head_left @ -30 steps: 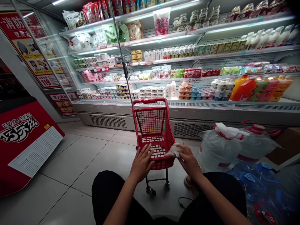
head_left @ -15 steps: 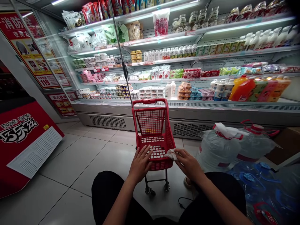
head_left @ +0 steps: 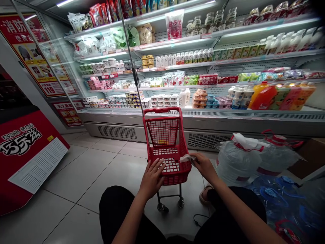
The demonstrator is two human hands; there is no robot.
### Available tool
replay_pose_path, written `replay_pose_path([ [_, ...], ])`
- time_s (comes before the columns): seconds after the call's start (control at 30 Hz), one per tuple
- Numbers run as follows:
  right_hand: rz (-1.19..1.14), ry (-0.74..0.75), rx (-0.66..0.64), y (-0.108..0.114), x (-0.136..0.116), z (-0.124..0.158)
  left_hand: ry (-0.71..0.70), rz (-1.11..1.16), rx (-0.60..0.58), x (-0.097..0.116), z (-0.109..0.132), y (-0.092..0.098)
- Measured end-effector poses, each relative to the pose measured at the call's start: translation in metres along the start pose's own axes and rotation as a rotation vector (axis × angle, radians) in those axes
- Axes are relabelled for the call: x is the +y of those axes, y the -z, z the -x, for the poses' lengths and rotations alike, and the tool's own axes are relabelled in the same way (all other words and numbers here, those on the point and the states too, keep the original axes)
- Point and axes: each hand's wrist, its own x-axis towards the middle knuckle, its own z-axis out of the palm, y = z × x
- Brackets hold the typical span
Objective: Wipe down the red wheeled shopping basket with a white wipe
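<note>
A small red shopping cart (head_left: pixel 175 178) with plastic mesh sides stands upright on its wheels between my knees. My left hand (head_left: pixel 151 176) lies over the near left corner of its basket, fingers stretched out and slightly spread, holding nothing. At the right rim my right hand (head_left: pixel 203 165) pinches a crumpled white tissue (head_left: pixel 187 158), which touches the top edge of the basket's side. Part of the tissue is hidden behind the fingers. Something small and yellow shows through the back of the cart.
A refrigerated display case (head_left: pixel 162 127) stocked with dairy and drinks spans the back. Large bagged water bottles (head_left: pixel 236 162) and blue-capped water jugs (head_left: pixel 271 196) crowd the right. A red freezer cabinet (head_left: pixel 25 176) stands at left. A black cable (head_left: pixel 196 220) lies on the tiled floor.
My right hand has moved a little up and away along the cart's right rim with the tissue. My left hand stays in place.
</note>
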Motion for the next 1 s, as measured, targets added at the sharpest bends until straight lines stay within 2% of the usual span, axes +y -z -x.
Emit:
replay_pose_path([
  [0.23, -0.01, 0.127, -0.061, -0.02, -0.028, 0.036, 0.013, 0.002, -0.001, -0.002, 0.002, 0.003],
  [0.33, -0.032, 0.14, -0.055, -0.023, -0.036, 0.041, 0.016, 0.002, -0.004, -0.003, 0.003, 0.005],
  [0.53, -0.109, 0.063, -0.04, -0.013, -0.031, 0.041, 0.014, 0.007, -0.008, -0.002, 0.004, 0.004],
  [0.7, -0.086, -0.086, 0.06, 0.001, -0.026, 0.042, 0.009, 0.023, -0.001, -0.002, 0.004, 0.002],
  [0.77, -0.055, -0.079, 0.105, 0.009, -0.03, 0.037, 0.007, 0.028, -0.009, -0.003, 0.004, 0.001],
  [0.83, -0.039, 0.001, 0.089, 0.011, -0.039, 0.031, 0.014, 0.032, -0.012, -0.003, 0.004, 0.0],
  [0.9, -0.02, 0.104, 0.008, 0.003, -0.053, 0.026, 0.022, 0.036, -0.002, -0.003, 0.003, -0.001],
  [1.0, 0.051, 0.171, -0.084, -0.027, -0.072, 0.028, 0.024, 0.033, 0.017, -0.002, 0.002, -0.002],
])
